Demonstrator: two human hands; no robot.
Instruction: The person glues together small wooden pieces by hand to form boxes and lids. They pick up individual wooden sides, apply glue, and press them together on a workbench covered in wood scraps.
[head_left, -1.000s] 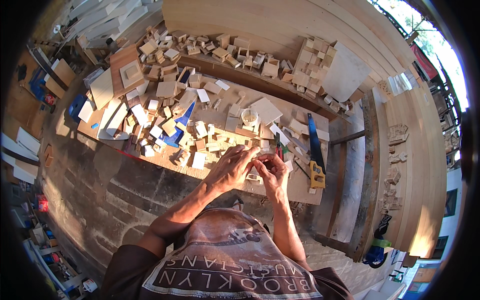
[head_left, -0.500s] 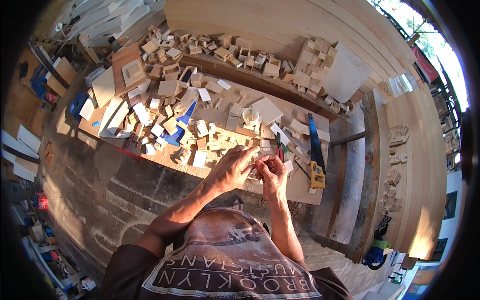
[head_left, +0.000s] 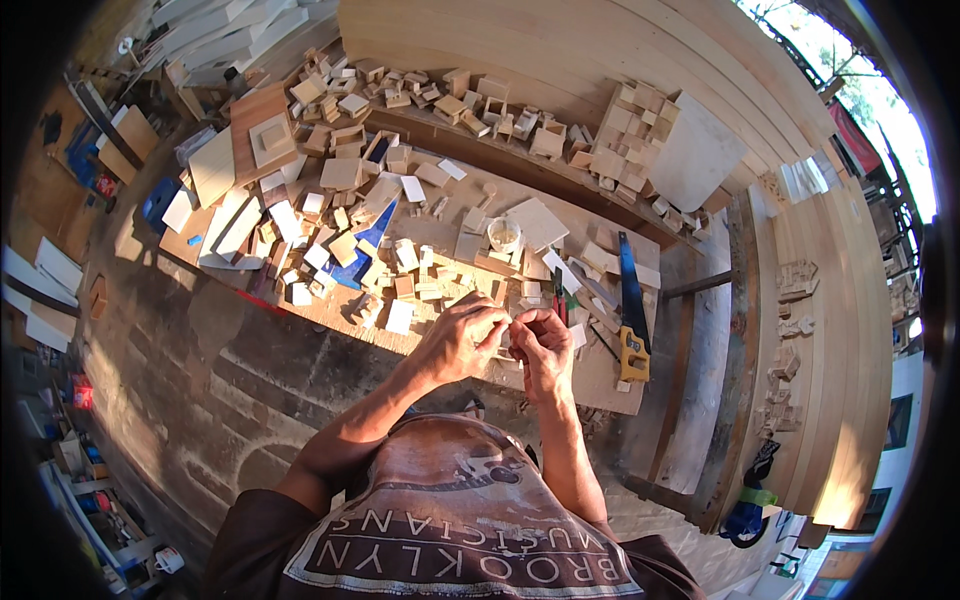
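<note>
Over the near edge of the workbench (head_left: 620, 395), my left hand (head_left: 462, 338) and my right hand (head_left: 543, 350) meet at the fingertips. Both are closed, thumbs and fingers pinched together. Whatever is between them is too small and covered to name. Just beyond the fingers stands a small tub (head_left: 503, 236) with pale contents, among wooden offcuts. Red-handled pliers (head_left: 560, 302) lie right past my right hand. Small wooden blocks (head_left: 405, 288) are scattered to the left of my left hand, some in bright sunlight.
A handsaw (head_left: 632, 310) with a yellow handle lies at the bench's right. Loose blocks surround a blue flat piece (head_left: 362, 262) on the left. Small wooden boxes (head_left: 490, 105) line a ledge at the back. Long planks (head_left: 830, 300) are stacked on the right.
My left fingers have curled in and drawn back slightly from above the right fingertips. My right hand stays almost where it was. The whole view has shifted a little.
</note>
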